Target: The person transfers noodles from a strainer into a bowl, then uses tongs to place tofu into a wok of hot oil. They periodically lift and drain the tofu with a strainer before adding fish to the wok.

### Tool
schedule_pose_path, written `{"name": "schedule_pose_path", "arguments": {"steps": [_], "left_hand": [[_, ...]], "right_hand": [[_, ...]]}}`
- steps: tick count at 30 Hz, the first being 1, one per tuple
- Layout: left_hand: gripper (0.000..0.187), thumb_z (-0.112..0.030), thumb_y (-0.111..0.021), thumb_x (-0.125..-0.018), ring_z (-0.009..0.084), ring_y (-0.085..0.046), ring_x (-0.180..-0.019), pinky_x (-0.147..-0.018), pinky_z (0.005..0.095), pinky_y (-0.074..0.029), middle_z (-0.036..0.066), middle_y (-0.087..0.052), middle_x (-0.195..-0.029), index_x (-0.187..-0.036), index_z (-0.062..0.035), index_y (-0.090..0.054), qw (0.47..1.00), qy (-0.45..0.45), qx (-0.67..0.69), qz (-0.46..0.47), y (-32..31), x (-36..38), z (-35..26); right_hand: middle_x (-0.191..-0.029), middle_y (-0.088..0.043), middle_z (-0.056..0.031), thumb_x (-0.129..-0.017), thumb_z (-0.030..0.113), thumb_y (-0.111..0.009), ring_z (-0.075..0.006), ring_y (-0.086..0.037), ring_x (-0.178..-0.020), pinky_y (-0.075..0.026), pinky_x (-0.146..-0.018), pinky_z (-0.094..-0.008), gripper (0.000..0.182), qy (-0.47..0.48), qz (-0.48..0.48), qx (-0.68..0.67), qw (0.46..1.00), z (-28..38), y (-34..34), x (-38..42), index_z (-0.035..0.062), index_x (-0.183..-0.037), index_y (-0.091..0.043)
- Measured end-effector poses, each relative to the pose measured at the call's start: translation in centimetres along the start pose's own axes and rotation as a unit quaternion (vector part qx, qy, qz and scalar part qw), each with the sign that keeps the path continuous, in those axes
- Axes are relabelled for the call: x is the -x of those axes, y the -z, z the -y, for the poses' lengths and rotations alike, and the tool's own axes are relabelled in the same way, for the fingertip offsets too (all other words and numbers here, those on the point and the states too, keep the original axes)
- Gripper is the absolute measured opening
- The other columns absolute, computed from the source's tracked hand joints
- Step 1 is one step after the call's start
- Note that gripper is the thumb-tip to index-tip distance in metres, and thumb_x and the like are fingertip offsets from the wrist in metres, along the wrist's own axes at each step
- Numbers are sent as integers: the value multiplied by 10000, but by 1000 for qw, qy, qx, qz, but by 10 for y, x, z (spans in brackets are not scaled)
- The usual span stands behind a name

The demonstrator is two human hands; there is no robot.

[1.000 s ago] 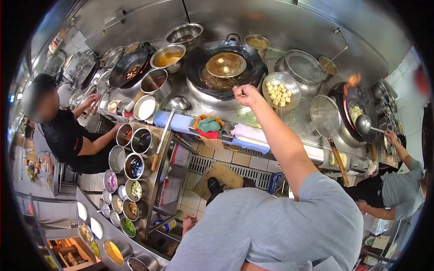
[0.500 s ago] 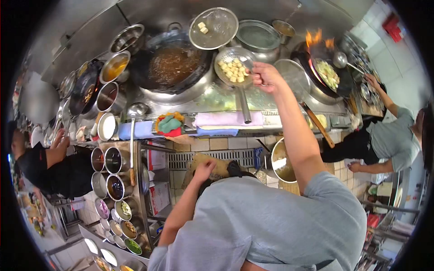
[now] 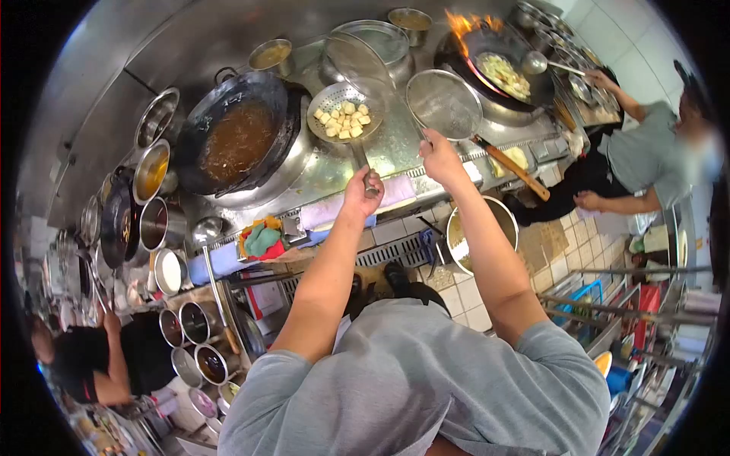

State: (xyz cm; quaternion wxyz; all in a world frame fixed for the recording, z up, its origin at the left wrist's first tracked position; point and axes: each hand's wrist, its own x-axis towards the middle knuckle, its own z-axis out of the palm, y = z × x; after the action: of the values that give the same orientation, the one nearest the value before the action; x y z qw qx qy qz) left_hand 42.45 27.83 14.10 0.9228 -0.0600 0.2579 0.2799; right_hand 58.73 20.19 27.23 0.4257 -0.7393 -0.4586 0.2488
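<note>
My left hand (image 3: 363,191) is closed round the metal handle of a perforated ladle (image 3: 312,121). Pale cubes (image 3: 344,120) lie in its bowl, over the steel counter. To the right, my right hand (image 3: 439,154) grips the thin handle of a wire mesh strainer; two round strainers overlap there, one tilted (image 3: 357,64) and one lower (image 3: 445,105), and I cannot make out which handle it holds. Left of the ladle, a large black wok (image 3: 190,125) contains bubbling brown liquid (image 3: 237,140).
At the right, a co-worker (image 3: 646,163) holds a ladle by a wok with flames (image 3: 473,30). Another person in black (image 3: 114,357) stands at the left. A wooden handle (image 3: 517,171) juts over the counter edge. Steel pots (image 3: 190,323) line the left. A large pot (image 3: 480,228) stands below.
My left hand has come up from low down and now holds the ladle handle. My right hand has moved away from the cubes, with a strainer. The view has turned.
</note>
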Motion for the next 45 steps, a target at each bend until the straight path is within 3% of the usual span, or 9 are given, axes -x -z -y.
{"name": "schedule_pose_path", "arguments": {"steps": [7, 11, 22, 23, 26, 27, 31, 37, 45], "left_hand": [[122, -125, -484, -831, 80, -395, -467, -429, 192, -373, -7, -414, -563, -760, -44, -428, 995, 61, -61, -46, 14, 91, 12], [75, -82, -468, -811, 88, -387, -465, -421, 219, -358, 1, -424, -576, -757, -51, -427, 987, 96, -101, -74, -19, 99, -11], [157, -107, -456, -844, 69, -376, -443, -396, 191, -321, -36, -378, -538, -688, -95, -435, 936, 122, -304, 131, 46, 150, -38], [150, -128, -439, -861, 70, -373, -430, -384, 204, -326, -34, -393, -543, -713, -105, -452, 925, 91, -368, 8, 47, 167, -34], [71, -115, -467, -842, 63, -390, -441, -357, 209, -320, -28, -429, -582, -777, -87, -461, 846, 55, -530, 14, 63, 213, -25], [81, -97, -473, -835, 80, -414, -464, -374, 225, -332, -3, -422, -620, -909, -88, -442, 794, 31, -606, 9, 51, 241, -8], [213, -118, -457, -843, 75, -365, -397, -318, 217, -310, -6, -406, -614, -1049, -111, -401, 733, 138, -658, 106, 45, 283, 42], [216, -137, -414, -870, 43, -339, -402, -326, 191, -300, -15, -364, -609, -1060, -36, -426, 691, 526, -478, 134, 39, 318, 183], [193, -93, -459, -815, 72, -363, -389, -347, 212, -338, 14, -426, -618, -991, -43, -398, 494, 478, -631, 358, 43, 394, 391]], "right_hand": [[-835, -583, -175, -823, 98, -455, -265, -568, -780, -420, -733, -323, 353, 106, -103, 50, 988, 100, -2, 73, -6, -1160, -448], [-898, -577, -228, -793, 59, -435, -347, -561, -855, -425, -762, -371, 363, 122, -191, 89, 970, 92, -58, 71, -7, -1150, -453], [-1000, -517, -286, -760, 51, -431, -387, -519, -932, -419, -808, -400, 420, -46, -274, 21, 961, 26, -95, 194, -7, -1175, -415], [-1009, -511, -288, -764, 52, -426, -385, -519, -931, -420, -805, -391, 421, -67, -311, 22, 948, 15, -96, 222, -9, -1180, -404], [-779, -511, -43, -798, 71, -439, -118, -468, -566, -410, -465, -260, 410, -145, -269, -360, 881, -18, -90, 310, 72, -1205, -391], [-767, -484, -39, -796, 23, -419, -112, -415, -493, -363, -411, -238, 457, -170, -222, -562, 779, -26, -81, 339, 107, -1239, -344], [-709, -437, -16, -790, -13, -384, -50, -316, -449, -257, -352, -184, 398, -138, -208, -689, 680, -18, -49, 463, 102, -1171, -401], [-743, -485, -18, -807, 33, -403, -74, -394, -498, -329, -399, -205, 422, -255, -508, -449, 689, 35, -6, 647, 115, -1221, -383], [-957, -567, -199, -816, 117, -436, -278, -556, -868, -409, -787, -326, 372, -314, -724, -9, 615, 43, 23, 788, 40, -1180, -437]]}}
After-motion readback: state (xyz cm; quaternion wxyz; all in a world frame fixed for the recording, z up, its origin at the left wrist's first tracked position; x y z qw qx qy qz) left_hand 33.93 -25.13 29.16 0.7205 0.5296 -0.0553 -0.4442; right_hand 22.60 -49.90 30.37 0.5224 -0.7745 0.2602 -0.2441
